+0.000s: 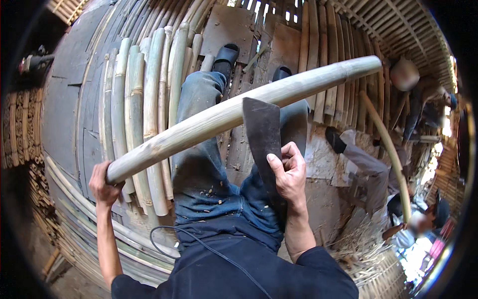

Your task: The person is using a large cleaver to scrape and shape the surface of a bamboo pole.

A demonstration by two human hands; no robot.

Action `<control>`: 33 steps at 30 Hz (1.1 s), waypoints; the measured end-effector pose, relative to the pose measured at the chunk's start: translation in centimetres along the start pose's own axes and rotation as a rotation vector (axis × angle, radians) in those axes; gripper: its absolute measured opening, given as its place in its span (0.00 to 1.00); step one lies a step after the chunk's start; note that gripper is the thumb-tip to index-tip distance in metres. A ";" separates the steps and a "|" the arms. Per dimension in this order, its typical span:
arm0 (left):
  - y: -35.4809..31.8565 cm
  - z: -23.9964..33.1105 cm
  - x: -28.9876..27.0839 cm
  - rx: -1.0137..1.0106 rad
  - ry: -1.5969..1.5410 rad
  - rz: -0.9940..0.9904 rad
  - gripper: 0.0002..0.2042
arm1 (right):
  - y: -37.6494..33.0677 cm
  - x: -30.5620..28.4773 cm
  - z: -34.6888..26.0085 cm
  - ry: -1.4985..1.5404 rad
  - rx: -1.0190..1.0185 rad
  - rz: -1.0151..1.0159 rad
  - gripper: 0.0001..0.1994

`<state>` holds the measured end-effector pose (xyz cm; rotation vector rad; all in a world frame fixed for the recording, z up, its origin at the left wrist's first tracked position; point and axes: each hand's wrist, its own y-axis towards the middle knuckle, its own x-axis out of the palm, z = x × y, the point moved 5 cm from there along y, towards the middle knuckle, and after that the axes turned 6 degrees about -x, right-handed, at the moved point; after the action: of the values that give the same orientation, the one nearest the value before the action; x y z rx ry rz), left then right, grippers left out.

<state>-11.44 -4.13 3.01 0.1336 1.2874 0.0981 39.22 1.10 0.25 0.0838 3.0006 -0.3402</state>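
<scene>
A long, pale green bamboo pole slants over my thighs, its near left end low and its far end up at the right. At that left end my left hand is closed round the pole, fingers wrapped on its outer side. My right hand grips a broad dark machete by its lower part; the handle is mostly hidden beneath the hand and forearm. The blade's squared tip touches or overlaps the pole's near side around its middle. I cannot tell if the edge bites into it.
Several cut bamboo poles lie side by side left of my legs. More bamboo lengths line the floor ahead. On the right sits a co-worker in grey trousers, beside another bamboo pole. Shavings are heaped at the lower right.
</scene>
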 end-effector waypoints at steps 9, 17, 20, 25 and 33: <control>-1.3 -3.6 1.5 -0.209 0.228 -0.194 0.31 | -0.3 3.3 1.1 -0.074 -0.001 -0.134 0.13; 4.5 2.3 4.1 -0.156 0.197 -0.055 0.33 | -0.8 4.5 0.5 -0.179 -0.028 -0.176 0.13; 5.1 1.1 4.4 -0.109 0.089 -0.114 0.28 | -1.1 3.9 1.0 -0.150 -0.040 -0.146 0.12; 2.2 -1.3 -0.8 -0.211 -0.164 -0.309 0.23 | -2.0 2.1 0.8 0.045 -0.028 -0.150 0.13; 0.3 -2.3 2.1 -0.131 -0.153 -0.528 0.48 | -1.1 1.4 2.2 0.111 -0.016 -0.132 0.13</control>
<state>-13.10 -3.43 0.43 -0.3065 1.1233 -0.2753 37.97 -0.44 -1.78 -0.1005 3.1266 -0.3349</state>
